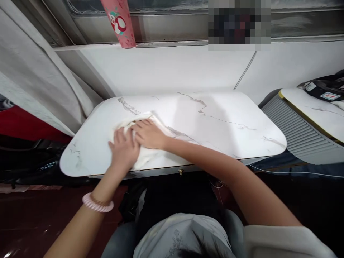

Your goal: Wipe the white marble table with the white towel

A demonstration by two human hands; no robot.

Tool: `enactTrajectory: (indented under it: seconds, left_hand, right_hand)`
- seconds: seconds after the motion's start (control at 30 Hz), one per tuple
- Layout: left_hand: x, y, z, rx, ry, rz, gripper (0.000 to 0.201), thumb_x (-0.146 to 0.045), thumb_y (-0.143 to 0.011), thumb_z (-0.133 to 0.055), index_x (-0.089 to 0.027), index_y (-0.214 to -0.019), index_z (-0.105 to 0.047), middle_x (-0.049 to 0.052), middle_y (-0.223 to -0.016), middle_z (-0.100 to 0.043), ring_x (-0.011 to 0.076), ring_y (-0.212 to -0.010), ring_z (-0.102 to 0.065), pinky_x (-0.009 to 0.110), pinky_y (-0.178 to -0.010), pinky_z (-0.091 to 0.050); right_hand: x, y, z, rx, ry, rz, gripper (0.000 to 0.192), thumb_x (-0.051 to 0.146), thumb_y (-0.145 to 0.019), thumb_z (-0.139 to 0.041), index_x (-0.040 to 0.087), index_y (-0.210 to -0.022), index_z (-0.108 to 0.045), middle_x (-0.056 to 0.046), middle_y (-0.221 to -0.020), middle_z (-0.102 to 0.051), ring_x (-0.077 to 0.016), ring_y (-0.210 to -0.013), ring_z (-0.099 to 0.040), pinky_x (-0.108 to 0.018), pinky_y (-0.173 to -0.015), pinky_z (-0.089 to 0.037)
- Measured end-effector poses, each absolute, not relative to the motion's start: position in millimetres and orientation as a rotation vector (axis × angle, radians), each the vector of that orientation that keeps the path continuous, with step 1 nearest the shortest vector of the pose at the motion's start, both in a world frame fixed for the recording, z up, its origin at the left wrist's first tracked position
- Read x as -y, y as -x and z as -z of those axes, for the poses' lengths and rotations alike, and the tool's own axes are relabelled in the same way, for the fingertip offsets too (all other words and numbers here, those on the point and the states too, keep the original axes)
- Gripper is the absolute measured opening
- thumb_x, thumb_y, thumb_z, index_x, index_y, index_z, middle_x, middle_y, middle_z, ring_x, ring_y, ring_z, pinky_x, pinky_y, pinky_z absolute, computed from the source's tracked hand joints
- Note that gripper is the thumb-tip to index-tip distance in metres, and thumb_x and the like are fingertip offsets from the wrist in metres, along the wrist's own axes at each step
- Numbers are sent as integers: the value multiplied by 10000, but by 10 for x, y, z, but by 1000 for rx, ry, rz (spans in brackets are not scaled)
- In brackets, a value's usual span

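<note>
A white cloth [146,157] lies spread on a white marble-patterned tabletop [215,118], left of its middle. My left hand [124,148] presses down on the cloth's left part, fingers spread and slightly blurred. Beside it, touching its fingers, my right hand [149,133] rests flat on the cloth with its fingers stretched to the left. Neither hand is wrapped round the cloth. A pink coil band [97,204] circles my left wrist. Some of the cloth is hidden under both hands.
A drawer knob [181,172] sits on the table's front edge. Grey-white curtains [51,61] hang at the left. A pink patterned object [120,25] stands by the window ledge. At the right is a ribbed-sided cabinet [301,125] with a black item [326,87] on top.
</note>
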State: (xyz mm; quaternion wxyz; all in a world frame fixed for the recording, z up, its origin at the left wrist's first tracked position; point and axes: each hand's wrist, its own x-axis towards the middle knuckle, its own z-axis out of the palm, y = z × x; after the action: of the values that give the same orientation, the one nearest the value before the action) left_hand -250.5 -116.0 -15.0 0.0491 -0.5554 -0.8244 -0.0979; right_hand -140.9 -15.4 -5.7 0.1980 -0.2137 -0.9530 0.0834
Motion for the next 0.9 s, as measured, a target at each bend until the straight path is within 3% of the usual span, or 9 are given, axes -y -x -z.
enactTrajectory:
  seconds: [0.1, 0.27, 0.43, 0.53, 0.7, 0.9]
  left_hand:
    - [650, 1591, 67, 2525, 1878, 300, 600, -360, -964, -268, -125, -1506, -374, 223, -1609, -310, 383, -1512, -236, 690, -1149, -270]
    - [-82, 122, -31, 2167, 2476, 328, 568, -381, -1005, -257, -206, -1538, -351, 104, -1641, -299, 317, -1536, -191, 603, -1221, -194]
    - [-254, -1031, 46, 1613, 2822, 475, 546, -379, -1002, -328, -163, -1495, -424, 149, -1602, -363, 319, -1510, -254, 595, -1204, -245]
    - [-246, -1274, 110, 1378, 2878, 579, 494, -336, -998, -346, -179, -1442, -495, 144, -1565, -420, 296, -1482, -306, 594, -1190, -268]
    - [-455, -1070, 146, 1267, 2959, 573, 474, -336, -1006, -359, -227, -1451, -478, 88, -1566, -427, 233, -1474, -320, 541, -1204, -290]
    - [-812, -518, 55, 1497, 3004, 435, 515, -359, -1030, -281, -234, -1523, -359, 88, -1643, -294, 220, -1532, -207, 595, -1239, -135]
  right_hand:
    - [-235, 483, 110, 2620, 712, -294, 444, 206, -901, -393, 162, -1286, -608, -112, -1371, -607, -263, -1272, -524, -446, -1152, -338]
    - [-500, -1267, 168, 2314, 1104, -197, 457, 262, -911, -354, 187, -1280, -613, -143, -1301, -639, -312, -1261, -536, -542, -1090, -397]
    - [-67, -2440, 118, 1982, 1714, -33, 438, 327, -916, -348, 232, -1254, -609, -150, -1320, -623, -342, -1314, -508, -574, -1108, -378]
    - [167, -2575, 76, 1861, 1941, 40, 437, 315, -913, -307, 254, -1254, -572, -158, -1332, -606, -375, -1314, -499, -625, -1086, -372]
    - [-4, -2310, 61, 1876, 2138, 117, 454, 303, -900, -295, 130, -1227, -557, -239, -1295, -592, -415, -1227, -552, -618, -1077, -371]
    - [-519, -1854, 180, 1913, 1910, 202, 416, 267, -898, -316, 124, -1190, -576, -234, -1236, -623, -390, -1175, -564, -614, -1041, -372]
